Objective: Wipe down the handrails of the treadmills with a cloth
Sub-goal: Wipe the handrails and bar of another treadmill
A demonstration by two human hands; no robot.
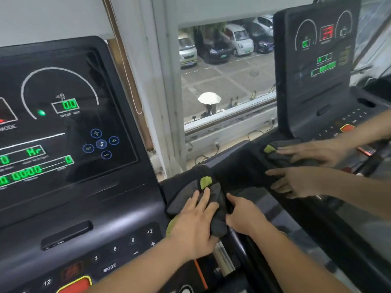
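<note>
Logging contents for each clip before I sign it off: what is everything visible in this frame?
treadmill console: one, black with green readouts, left
cloth: one, dark grey with yellow-green patches, on the handrail right of the console
handrail: one, black, centre
window: one, centre top, parked cars outside
umbrella: one, white, outside the window
second console: one, black, right, apparently a mirror image
left hand: one, pressing flat on the cloth
right hand: one, beside the cloth
</note>
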